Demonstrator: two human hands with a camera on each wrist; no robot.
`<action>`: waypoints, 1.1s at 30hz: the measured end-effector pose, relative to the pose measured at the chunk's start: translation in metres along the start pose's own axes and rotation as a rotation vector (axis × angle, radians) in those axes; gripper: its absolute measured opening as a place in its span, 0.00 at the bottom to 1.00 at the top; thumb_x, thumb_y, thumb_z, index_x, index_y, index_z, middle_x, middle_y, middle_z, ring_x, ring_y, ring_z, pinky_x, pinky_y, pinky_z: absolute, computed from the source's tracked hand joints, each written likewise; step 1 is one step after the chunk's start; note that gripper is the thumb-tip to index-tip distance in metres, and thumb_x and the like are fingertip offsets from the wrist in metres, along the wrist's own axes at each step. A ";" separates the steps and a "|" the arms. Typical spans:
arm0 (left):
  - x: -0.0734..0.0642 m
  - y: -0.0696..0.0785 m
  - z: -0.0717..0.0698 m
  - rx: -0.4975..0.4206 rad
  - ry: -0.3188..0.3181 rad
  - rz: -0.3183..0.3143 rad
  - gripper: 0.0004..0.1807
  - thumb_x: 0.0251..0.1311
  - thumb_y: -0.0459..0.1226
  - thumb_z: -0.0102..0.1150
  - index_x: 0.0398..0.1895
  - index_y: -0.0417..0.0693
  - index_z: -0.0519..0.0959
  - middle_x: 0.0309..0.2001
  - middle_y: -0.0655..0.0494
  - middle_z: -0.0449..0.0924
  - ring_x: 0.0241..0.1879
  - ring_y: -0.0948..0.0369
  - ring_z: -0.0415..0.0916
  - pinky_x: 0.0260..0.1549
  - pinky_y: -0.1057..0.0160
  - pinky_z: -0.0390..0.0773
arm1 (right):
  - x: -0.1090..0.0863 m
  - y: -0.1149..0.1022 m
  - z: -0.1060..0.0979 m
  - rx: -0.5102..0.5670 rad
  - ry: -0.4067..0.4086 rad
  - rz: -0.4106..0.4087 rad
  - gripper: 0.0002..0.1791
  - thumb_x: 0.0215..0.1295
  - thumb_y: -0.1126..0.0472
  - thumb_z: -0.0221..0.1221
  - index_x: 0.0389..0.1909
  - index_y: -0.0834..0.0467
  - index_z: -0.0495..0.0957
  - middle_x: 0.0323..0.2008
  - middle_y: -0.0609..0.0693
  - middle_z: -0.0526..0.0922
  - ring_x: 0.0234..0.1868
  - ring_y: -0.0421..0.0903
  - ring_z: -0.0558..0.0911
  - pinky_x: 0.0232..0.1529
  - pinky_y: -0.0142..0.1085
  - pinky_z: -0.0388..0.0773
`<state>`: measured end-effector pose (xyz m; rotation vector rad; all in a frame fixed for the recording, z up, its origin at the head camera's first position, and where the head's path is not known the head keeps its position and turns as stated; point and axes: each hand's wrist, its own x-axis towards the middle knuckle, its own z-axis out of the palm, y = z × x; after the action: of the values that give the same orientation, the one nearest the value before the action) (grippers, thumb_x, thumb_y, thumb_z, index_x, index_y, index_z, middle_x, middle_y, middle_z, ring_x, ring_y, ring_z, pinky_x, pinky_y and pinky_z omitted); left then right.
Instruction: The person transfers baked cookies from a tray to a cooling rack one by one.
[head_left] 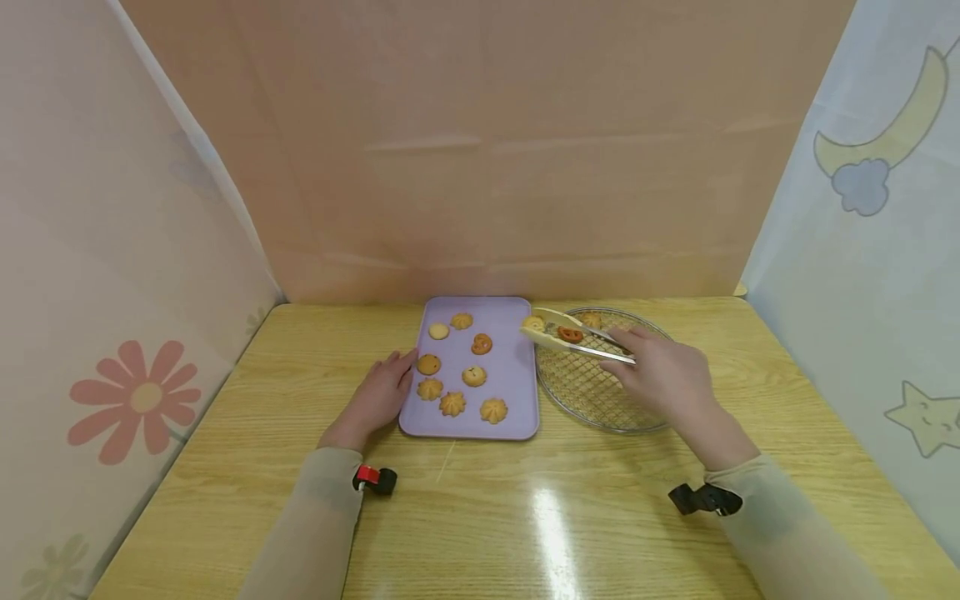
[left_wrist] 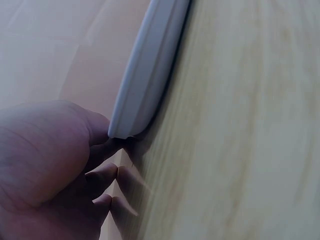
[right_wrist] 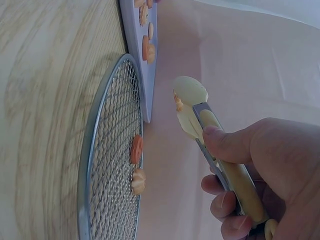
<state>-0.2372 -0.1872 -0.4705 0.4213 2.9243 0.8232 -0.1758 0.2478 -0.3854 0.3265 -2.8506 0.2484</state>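
Note:
My right hand (head_left: 671,371) grips metal tongs (head_left: 600,353) with cream-coloured tips. A round pale cookie (head_left: 533,323) is pinched between those tips, raised where the purple tray's right edge meets the wire rack. My left hand (head_left: 380,392) holds the left edge of the tray (head_left: 517,375), its thumb and fingers at the rim in the left wrist view. Several cookies lie on the tray, among them a pretzel-shaped one (head_left: 482,343) and a flower-shaped one (head_left: 493,410). On the round wire rack (head_left: 592,396) are a brown pretzel-shaped cookie (head_left: 570,334) and a ridged cookie (head_left: 591,320).
Both tray and rack stand side by side on a wooden table (head_left: 465,517). A plain peach backdrop (head_left: 487,167) rises behind them. Patterned cloth walls (head_left: 135,250) close in the left and right sides.

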 end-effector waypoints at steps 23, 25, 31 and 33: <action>0.001 0.000 0.000 -0.006 -0.005 0.001 0.28 0.88 0.34 0.45 0.85 0.37 0.64 0.80 0.34 0.68 0.85 0.36 0.53 0.85 0.37 0.46 | -0.019 0.025 0.004 -0.001 -0.024 0.027 0.30 0.71 0.45 0.73 0.68 0.55 0.85 0.49 0.51 0.86 0.22 0.43 0.75 0.17 0.43 0.70; 0.001 0.001 0.000 -0.008 -0.006 0.002 0.28 0.88 0.35 0.45 0.85 0.37 0.64 0.80 0.34 0.68 0.85 0.36 0.53 0.85 0.37 0.46 | -0.019 0.025 0.004 0.003 -0.030 0.029 0.31 0.71 0.45 0.73 0.69 0.55 0.84 0.48 0.51 0.86 0.22 0.43 0.75 0.17 0.44 0.71; 0.000 0.002 -0.001 -0.006 -0.006 0.006 0.28 0.88 0.34 0.45 0.85 0.36 0.65 0.80 0.33 0.68 0.85 0.36 0.53 0.85 0.37 0.46 | -0.020 0.026 0.005 0.003 -0.052 0.033 0.30 0.71 0.45 0.74 0.68 0.55 0.85 0.46 0.51 0.85 0.23 0.44 0.76 0.17 0.45 0.72; 0.000 0.002 -0.002 -0.007 -0.007 0.006 0.28 0.88 0.34 0.45 0.85 0.36 0.65 0.80 0.33 0.68 0.85 0.36 0.53 0.85 0.37 0.46 | -0.020 0.027 0.007 0.001 -0.055 0.030 0.30 0.71 0.46 0.74 0.68 0.55 0.85 0.47 0.52 0.85 0.23 0.44 0.76 0.17 0.45 0.72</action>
<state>-0.2367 -0.1864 -0.4682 0.4310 2.9146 0.8310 -0.1647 0.2761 -0.4008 0.2953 -2.9118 0.2504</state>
